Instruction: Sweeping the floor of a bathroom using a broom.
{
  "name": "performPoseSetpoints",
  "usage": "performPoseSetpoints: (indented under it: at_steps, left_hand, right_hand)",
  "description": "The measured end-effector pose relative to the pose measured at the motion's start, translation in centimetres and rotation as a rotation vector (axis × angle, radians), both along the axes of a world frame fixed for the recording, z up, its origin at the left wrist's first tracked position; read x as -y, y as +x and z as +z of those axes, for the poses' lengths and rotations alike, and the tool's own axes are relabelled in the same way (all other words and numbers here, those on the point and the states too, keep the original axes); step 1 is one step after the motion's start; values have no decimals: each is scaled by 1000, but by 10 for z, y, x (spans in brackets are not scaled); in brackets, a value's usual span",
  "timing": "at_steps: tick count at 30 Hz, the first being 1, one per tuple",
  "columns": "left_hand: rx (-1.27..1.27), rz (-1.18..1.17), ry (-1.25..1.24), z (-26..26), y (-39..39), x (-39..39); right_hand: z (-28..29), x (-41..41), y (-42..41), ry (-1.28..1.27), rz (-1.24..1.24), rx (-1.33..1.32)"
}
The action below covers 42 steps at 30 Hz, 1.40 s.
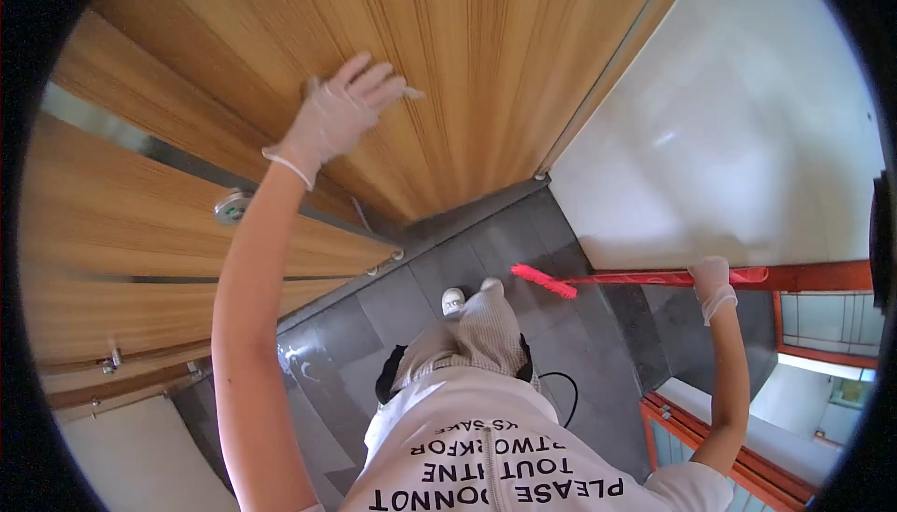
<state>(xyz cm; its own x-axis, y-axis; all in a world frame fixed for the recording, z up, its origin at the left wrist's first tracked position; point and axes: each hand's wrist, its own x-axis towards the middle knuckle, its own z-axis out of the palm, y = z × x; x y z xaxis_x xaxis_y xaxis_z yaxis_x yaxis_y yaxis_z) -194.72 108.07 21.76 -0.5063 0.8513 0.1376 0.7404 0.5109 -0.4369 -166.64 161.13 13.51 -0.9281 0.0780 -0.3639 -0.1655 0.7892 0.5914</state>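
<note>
My left hand (340, 116), in a thin translucent glove, is raised with its fingers apart in front of a wood-grain cubicle door (455, 91); whether it touches the door cannot be told. On the right, my right hand (713, 284), gloved alike, grips the red handle (645, 278) of a long brush or mop. The handle lies across the view, and its fluffy red head (545, 281) is over the grey tiles in front of my feet.
At the left is another wood-grain door or panel with a round metal latch (233, 207). A white wall (701, 133) rises at the right, beside a red-brown doorway frame (820, 277). Wet patches shine on the grey tile floor (448, 267). A black cable (574, 400) curves near my legs.
</note>
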Motion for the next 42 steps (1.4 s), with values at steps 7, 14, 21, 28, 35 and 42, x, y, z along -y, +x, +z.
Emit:
performPoseSetpoints:
  at_steps: [7,14,21,28,35,42]
  left_hand:
    - [22,-226,-431,30,-68,21]
    - [275,-80,-317,-9,-73,-5]
    - [240,145,-410,-79,-91,8]
    - [272,374,-534,-102,-121,32]
    - [523,597,-356,-162,-171,69]
    - [766,866,160,-291,-297,83]
  right_hand:
    - [24,19,-61,35,62,177]
    - [30,21,-117,42,273,56]
    - [30,22,-189,101,295,47]
    - [33,70,-282,72,441,80]
    - [19,145,-350,-103,279,129]
    - [21,139,-336,-139,-99,265]
